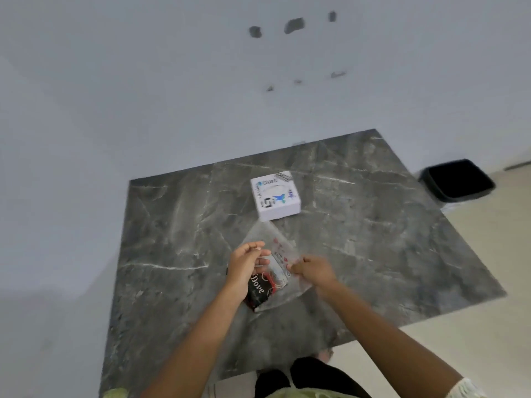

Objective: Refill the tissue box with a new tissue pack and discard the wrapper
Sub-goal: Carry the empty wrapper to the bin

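On a dark marble table (178,254) against a bare wall, our left hand (244,268) cups the tissue pack (265,287) while our right hand (311,271) pinches its clear wrapper (280,248). A hard tug could spill tissues. Beyond sit the tissue box (275,195) and bin (457,180).

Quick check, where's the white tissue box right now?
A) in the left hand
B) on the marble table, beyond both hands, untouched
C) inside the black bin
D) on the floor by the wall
B: the white tissue box sits on the marble table, farther from the camera than the left hand and right hand, which are both on the clear wrapper; the black bin is off to the right.
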